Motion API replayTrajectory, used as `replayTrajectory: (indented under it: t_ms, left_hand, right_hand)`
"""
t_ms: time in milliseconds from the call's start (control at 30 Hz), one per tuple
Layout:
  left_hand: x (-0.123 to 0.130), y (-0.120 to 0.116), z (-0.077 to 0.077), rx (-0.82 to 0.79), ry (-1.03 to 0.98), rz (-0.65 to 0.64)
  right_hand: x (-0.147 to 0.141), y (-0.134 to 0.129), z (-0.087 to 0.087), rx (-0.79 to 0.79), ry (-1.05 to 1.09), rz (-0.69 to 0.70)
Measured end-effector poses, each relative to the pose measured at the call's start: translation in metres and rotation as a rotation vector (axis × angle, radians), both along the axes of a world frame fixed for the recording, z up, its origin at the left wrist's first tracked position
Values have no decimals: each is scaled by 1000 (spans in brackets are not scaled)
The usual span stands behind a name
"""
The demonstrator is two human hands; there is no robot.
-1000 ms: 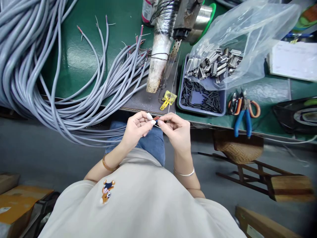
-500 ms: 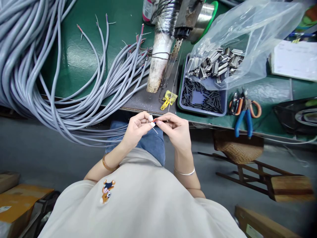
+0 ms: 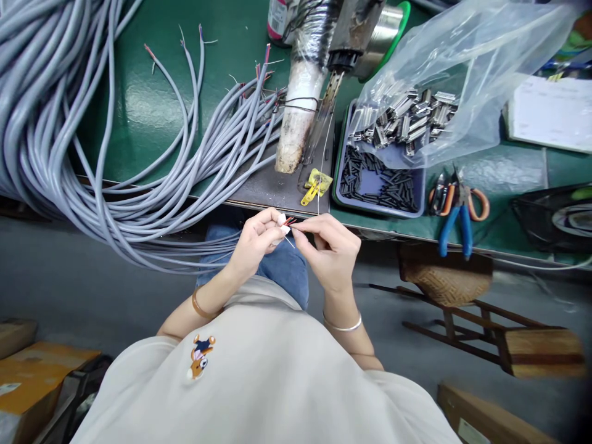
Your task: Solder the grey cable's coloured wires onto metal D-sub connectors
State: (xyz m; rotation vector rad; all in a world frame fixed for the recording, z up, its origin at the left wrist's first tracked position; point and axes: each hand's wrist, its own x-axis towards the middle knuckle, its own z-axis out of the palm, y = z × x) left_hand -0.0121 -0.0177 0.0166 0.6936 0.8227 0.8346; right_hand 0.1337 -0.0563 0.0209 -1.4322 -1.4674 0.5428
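Cables (image 3: pixel 46 123), gray and thickly bundled, fill the left side of the green table (image 3: pixel 132 105), above a cardboard box (image 3: pixel 50 370) at lower left. We follow their bared ends, with small colored conductors, toward the middle, where many lie across a dark board (image 3: pixel 277 194). The left hand (image 3: pixel 250 243), white covers on its thumb and a fingertip, is closed on a cluster of fine wires (image 3: pixel 290 221); we see red and dark ends projecting from its pinch toward the right, just in front of the table edge and above the seated person's lap. A pale strand slants below them. Beyond the hands we note a white tapered tube (image 3: pixel 300 117) and a yellow clip (image 3: pixel 312 194) resting on the board. The right hand (image 3: pixel 330 250) meets the wire ends with thumb and index finger pressed together; we cannot tell what small piece lies between these fingers. Farther right stands a blue tray (image 3: pixel 379 214) of short black pieces (image 3: pixel 400 191), with metal connectors (image 3: pixel 411 117) inside a clear plastic bag (image 3: pixel 485 68) resting over it. Beside it lie blue-handled pliers (image 3: pixel 448 231), then white paper (image 3: pixel 550 111).
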Motion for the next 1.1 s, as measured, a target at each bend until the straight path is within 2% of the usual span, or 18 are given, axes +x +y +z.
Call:
replayTrajectory:
  t_ms: [100,300,600,733,800,867,967,1033,1100]
  left_hand:
    - [0,1,0,-7,-7,1]
    - [-2,2,-1,-10,-41,-20]
    - [-3,2,0,-8,-52,-54]
    - [-2,1,-1,13,-58,-78]
    - [-1,-2,-2,49,-26,-38]
    - [2,-6,-4,129,43,70]
    - [5,-12,-7,304,183,239]
    - [6,-16,-10,396,266,273]
    - [5,-17,-11,430,302,250]
  right_hand:
    - [0,0,-1,-41,29,10]
    - [5,6,-4,-277,350,105]
    - [5,3,-2,-258,322,54]
    - [6,4,-4,-284,390,63]
    - [5,4,-4,-295,432,59]
    - [2,4,-2,-291,430,51]
    - [-2,2,1,-232,316,34]
    - [-2,0,2,-174,224,22]
    - [-1,-1,3,-133,162,13]
